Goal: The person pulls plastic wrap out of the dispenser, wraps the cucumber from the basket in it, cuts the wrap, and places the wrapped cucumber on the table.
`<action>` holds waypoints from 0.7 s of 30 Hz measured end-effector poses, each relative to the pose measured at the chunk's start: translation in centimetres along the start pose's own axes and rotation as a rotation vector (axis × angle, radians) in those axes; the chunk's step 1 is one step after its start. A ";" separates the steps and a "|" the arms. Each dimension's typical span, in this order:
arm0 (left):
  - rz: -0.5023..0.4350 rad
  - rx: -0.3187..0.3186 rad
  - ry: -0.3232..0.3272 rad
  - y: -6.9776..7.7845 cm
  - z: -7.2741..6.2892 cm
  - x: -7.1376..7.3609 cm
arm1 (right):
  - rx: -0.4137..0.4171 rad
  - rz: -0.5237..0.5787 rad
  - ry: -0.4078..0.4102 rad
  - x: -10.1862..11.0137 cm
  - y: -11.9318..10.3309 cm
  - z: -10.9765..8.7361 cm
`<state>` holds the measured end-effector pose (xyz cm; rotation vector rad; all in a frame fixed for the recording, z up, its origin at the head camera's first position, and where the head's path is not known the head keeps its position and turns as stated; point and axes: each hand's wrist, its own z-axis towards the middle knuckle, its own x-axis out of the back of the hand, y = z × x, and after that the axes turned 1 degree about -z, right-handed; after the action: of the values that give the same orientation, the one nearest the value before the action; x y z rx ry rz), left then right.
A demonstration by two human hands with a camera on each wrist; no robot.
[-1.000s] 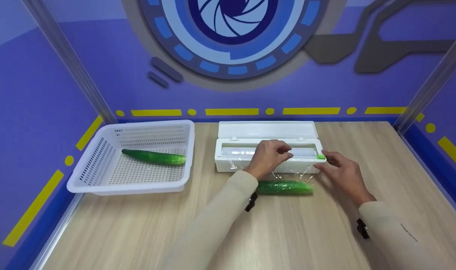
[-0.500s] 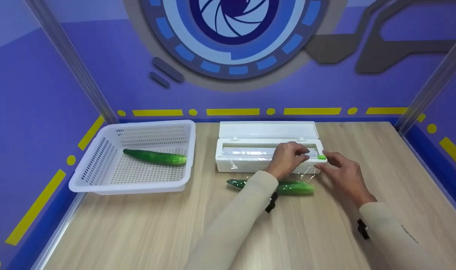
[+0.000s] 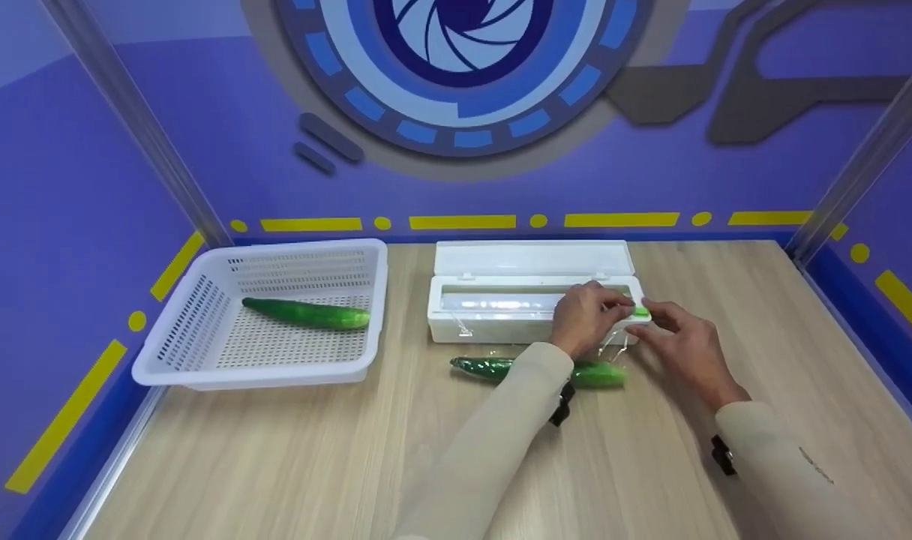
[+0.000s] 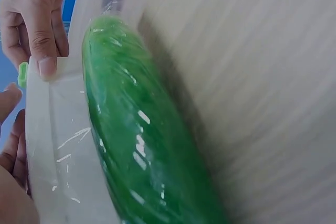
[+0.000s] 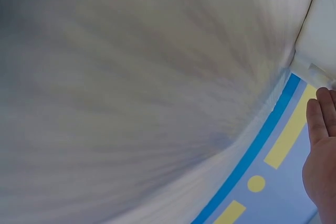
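So, the right hand (image 3: 688, 349) holds the dispenser (image 3: 493, 330) end; tabletop (image 3: 793, 345) extends beyond.

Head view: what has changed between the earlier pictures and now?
The left hand has moved right across the box, from its middle to beside the green slider; whether it touches the slider is unclear. The left sleeve moved with it, uncovering the dark end of the wrapped cucumber. Unchanged: the right hand holding the box's right end, and the other cucumber in the basket.

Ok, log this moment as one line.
left hand: beside green slider; right hand: grips end of film dispenser; dispenser lid: open; film-covered cucumber: on table; other cucumber: in white basket
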<state>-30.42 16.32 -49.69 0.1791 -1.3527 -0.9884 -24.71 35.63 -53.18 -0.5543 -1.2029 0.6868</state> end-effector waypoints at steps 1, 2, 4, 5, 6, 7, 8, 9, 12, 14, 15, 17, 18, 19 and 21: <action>0.010 0.011 0.000 0.1 0.0 0.0 | 0.002 0.000 0.001 0.0 0.0 0.0; 0.021 0.024 0.001 0.1 0.1 -0.1 | 0.005 0.000 0.003 0.0 0.0 0.1; 0.039 0.042 0.007 0.2 0.1 -0.2 | 0.011 -0.004 0.004 -0.1 0.0 0.1; 0.048 0.048 0.011 0.2 0.1 -0.2 | 0.016 -0.003 0.007 -0.1 0.0 0.1; 0.058 0.051 0.015 0.2 0.2 -0.2 | 0.020 -0.002 0.009 -0.2 0.0 0.1; 0.062 0.054 0.018 0.2 0.2 -0.3 | 0.025 -0.005 0.012 -0.2 0.0 0.1; 0.065 0.053 0.023 0.2 0.2 -0.3 | 0.032 -0.001 0.016 -0.2 0.0 0.1; 0.069 0.050 0.027 0.2 0.2 -0.4 | 0.037 0.001 0.019 -0.2 0.1 0.1; 0.079 0.041 0.037 0.3 0.2 -0.5 | 0.057 0.013 0.027 -0.2 0.2 0.0; 0.083 0.047 0.041 0.3 0.2 -0.5 | 0.065 0.024 0.027 -0.2 0.2 -0.1; 0.083 0.051 0.040 0.3 0.2 -0.6 | 0.069 0.023 0.028 -0.2 0.2 -0.1; 0.077 0.061 0.039 0.4 0.3 -0.5 | 0.077 0.026 0.033 -0.2 0.2 -0.1; 0.070 0.066 0.036 0.4 0.3 -0.5 | 0.080 0.025 0.036 -0.2 0.2 0.0; 0.061 0.066 0.032 0.4 0.3 -0.5 | 0.083 0.024 0.039 -0.1 0.2 0.0; 0.048 0.054 0.024 0.4 0.4 -0.5 | 0.090 0.020 0.048 -0.1 0.3 0.0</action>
<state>-30.49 17.07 -49.67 0.1980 -1.3562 -0.9074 -24.74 35.79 -53.46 -0.5057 -1.1176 0.7366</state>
